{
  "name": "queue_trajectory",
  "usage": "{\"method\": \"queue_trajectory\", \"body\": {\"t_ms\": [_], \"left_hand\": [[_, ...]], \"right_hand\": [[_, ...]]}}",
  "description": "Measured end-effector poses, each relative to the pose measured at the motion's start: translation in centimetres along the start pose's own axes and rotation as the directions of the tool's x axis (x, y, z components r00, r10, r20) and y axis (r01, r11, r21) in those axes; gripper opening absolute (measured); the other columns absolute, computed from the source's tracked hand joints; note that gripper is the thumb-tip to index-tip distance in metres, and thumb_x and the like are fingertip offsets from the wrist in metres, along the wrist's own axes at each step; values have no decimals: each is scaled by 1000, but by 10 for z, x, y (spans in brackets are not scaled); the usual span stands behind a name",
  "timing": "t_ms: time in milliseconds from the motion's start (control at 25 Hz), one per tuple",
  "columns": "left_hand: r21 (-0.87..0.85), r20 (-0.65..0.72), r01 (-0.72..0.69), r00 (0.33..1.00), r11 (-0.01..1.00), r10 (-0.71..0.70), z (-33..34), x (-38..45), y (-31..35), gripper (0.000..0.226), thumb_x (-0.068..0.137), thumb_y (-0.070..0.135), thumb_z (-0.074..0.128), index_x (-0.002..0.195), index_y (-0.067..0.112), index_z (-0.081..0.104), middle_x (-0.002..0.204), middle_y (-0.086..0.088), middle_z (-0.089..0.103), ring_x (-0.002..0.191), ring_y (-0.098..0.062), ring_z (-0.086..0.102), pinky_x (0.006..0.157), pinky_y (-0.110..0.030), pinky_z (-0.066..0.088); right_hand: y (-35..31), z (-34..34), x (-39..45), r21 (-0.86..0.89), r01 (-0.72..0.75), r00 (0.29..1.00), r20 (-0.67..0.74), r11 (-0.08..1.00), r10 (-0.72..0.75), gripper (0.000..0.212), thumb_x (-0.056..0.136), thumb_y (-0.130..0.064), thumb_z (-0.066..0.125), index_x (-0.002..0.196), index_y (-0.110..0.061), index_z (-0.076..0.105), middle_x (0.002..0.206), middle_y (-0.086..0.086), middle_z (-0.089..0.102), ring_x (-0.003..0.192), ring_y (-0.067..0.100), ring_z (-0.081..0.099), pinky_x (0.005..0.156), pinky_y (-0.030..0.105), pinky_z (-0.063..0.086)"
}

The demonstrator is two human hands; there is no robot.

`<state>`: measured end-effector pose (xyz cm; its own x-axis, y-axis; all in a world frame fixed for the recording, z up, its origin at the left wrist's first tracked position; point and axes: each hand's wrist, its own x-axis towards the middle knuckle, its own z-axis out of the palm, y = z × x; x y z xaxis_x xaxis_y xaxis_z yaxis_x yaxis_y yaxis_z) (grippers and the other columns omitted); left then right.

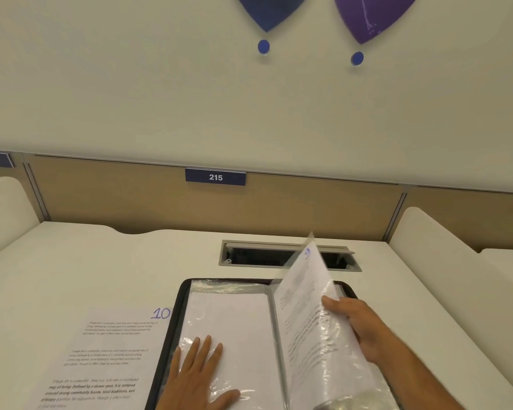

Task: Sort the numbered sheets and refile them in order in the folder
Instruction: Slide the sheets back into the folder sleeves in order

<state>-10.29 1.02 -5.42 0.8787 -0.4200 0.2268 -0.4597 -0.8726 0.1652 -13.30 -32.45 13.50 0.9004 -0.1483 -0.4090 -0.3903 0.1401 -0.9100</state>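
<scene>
Plastic sleeve (311, 315) lifted by right hand (359, 324); left hand (199, 377) flat on folder (172, 327).

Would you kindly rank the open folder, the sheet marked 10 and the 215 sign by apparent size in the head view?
1. Open folder
2. Sheet marked 10, partly cut off by the frame edge
3. 215 sign, farther from the camera, so it looks smaller

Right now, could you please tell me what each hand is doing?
Left hand: open, flat on the folder.
Right hand: holding a lifted sleeve.
</scene>
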Motion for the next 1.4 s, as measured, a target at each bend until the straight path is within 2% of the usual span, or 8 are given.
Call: {"method": "queue_trajectory", "body": {"t_ms": [200, 360, 520, 640, 800, 1040, 1160, 1400], "left_hand": [[-380, 35, 244, 968, 892, -250, -55, 19, 18, 102, 60, 105, 18, 118, 37, 68, 121, 17, 67, 123, -12, 56, 108, -31, 23], [-833, 420, 531, 789, 155, -448, -114, 58, 17, 69, 75, 84, 55, 110, 25, 64, 97, 0, 73, 81, -21, 72, 66, -32, 56], [-671, 388, 649, 719, 358, -577, -107, 64, -12, 58, 78, 22, 78, 129, 21, 51, 108, -1, 61, 87, -18, 66, 58, -29, 55], [-578, 341, 656, 735, 486, -586, -91, 55, -34, 65, 70, 19, 72, 131, 22, 50, 99, 0, 66, 83, -14, 65, 71, -31, 56], [-427, 231, 569, 820, 702, -524, -64, 39, -36, 59, 76, 24, 66, 131, 28, 44, 90, 5, 64, 85, -13, 62, 71, -26, 48], [-91, -39, 137, 989, 986, -141, -19, 12, -38, 48, 80, 50, 58, 123, 29, 62, 129, 11, 63, 114, -16, 63, 93, -45, 45], [-36, 82, 106, 991, 994, -103, -10, -4, -39, 77, 89, 78, 37, 141, 24, 54, 148, 7, 52, 137, -11, 38, 112, -39, 12], [39, 65, 115, 991, 993, -117, -11, -9, -36, 87, 89, 81, 35, 146, 18, 50, 153, 0, 45, 147, -12, 17, 114, -45, 8]], "right_hand": [[28, 89, 4, -1, 5, 993, 121, 1000, -5, 48, 78, -31, 77, 107, 6, 69, 97, 18, 73, 90, 32, 69, 88, 49, 57], [55, 140, 10, -321, 35, 970, 237, 947, 44, 42, 92, -55, 59, 103, -19, 80, 122, -12, 65, 115, 4, 53, 101, 31, 30], [75, 160, 18, -510, 60, 963, 254, 858, 84, 37, 89, -61, 59, 96, -32, 80, 124, -12, 66, 119, 9, 57, 107, 32, 40], [91, 153, 31, -764, 212, 977, 158, 609, -142, 26, 85, -56, 63, 106, -41, 67, 130, -10, 59, 127, 11, 52, 110, 27, 39], [136, 138, 53, -959, 270, 881, 210, 84, -424, 99, 75, -95, 23, 153, -34, 28, 163, 1, 29, 152, 23, 19, 121, 39, 6], [168, 138, 66, -972, 234, 864, 205, 6, -460, 88, 79, -89, 37, 139, -29, 58, 147, 12, 53, 154, 21, -11, 114, 47, 10], [170, 140, 65, -970, 242, 854, 214, -2, -474, 96, 75, -94, 38, 142, -27, 56, 151, 12, 47, 155, 21, -9, 112, 50, 14], [169, 141, 65, -969, 245, 856, 229, -27, -463, 97, 75, -94, 38, 139, -24, 59, 147, 14, 52, 146, 26, 13, 114, 50, 11]]}}
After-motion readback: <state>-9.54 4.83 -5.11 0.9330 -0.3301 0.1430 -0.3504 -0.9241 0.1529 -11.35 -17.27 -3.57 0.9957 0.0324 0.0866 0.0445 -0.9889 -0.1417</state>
